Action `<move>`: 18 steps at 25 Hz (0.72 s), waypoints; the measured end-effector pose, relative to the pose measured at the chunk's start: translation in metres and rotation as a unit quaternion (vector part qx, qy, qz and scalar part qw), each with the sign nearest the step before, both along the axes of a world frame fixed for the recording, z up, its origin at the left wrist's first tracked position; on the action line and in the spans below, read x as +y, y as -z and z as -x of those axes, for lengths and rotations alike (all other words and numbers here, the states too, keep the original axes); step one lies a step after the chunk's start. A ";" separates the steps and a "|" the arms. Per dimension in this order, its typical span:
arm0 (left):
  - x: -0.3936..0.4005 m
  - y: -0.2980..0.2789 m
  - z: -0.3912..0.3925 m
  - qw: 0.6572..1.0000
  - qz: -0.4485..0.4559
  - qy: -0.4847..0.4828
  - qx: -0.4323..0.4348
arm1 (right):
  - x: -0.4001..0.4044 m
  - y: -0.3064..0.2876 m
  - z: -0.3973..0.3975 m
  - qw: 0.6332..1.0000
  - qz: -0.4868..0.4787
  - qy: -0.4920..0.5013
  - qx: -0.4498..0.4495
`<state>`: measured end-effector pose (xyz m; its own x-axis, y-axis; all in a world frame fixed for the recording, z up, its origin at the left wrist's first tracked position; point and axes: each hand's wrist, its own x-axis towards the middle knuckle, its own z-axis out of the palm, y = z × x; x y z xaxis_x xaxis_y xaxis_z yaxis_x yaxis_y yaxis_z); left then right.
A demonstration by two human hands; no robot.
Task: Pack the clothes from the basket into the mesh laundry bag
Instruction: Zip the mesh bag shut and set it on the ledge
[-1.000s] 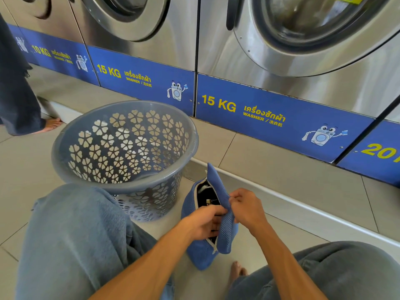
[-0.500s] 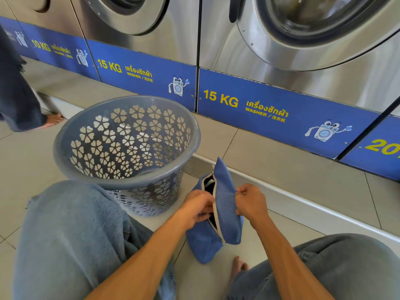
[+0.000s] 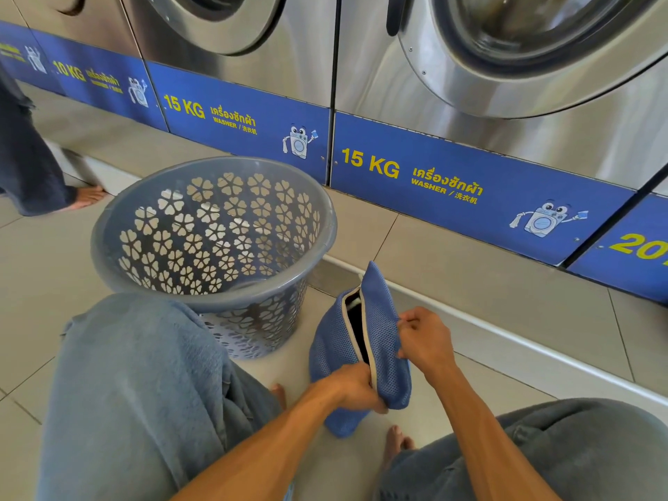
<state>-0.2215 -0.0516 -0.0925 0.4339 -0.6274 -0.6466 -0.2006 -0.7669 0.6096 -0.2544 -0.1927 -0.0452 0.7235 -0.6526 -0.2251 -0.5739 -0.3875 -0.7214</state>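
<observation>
A blue mesh laundry bag stands on the floor between my knees, its white-edged zipper slit partly apart with dark clothing showing inside. My left hand pinches the bag at the lower end of the zipper. My right hand grips the bag's right side near the middle. A grey plastic basket with flower-shaped holes stands to the left of the bag; no clothes show inside it.
Steel washing machines with blue panels line the back, on a raised tiled step. Another person's leg and bare foot stand at far left. My knees in grey trousers flank the bag.
My left hand has slid down from the middle of the zipper to its lower end. The opening is narrower than a second ago. The view has moved closer.
</observation>
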 end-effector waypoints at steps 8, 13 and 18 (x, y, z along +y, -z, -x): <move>-0.015 0.001 -0.001 0.981 0.118 -0.147 0.044 | -0.015 0.006 0.016 0.998 -0.047 0.029 0.004; -0.023 -0.002 -0.012 0.955 0.182 -0.231 0.038 | -0.025 0.006 0.029 0.988 0.060 -0.045 0.136; -0.023 -0.005 -0.024 0.964 0.185 -0.187 -0.028 | -0.011 0.012 0.028 0.973 0.006 -0.143 0.182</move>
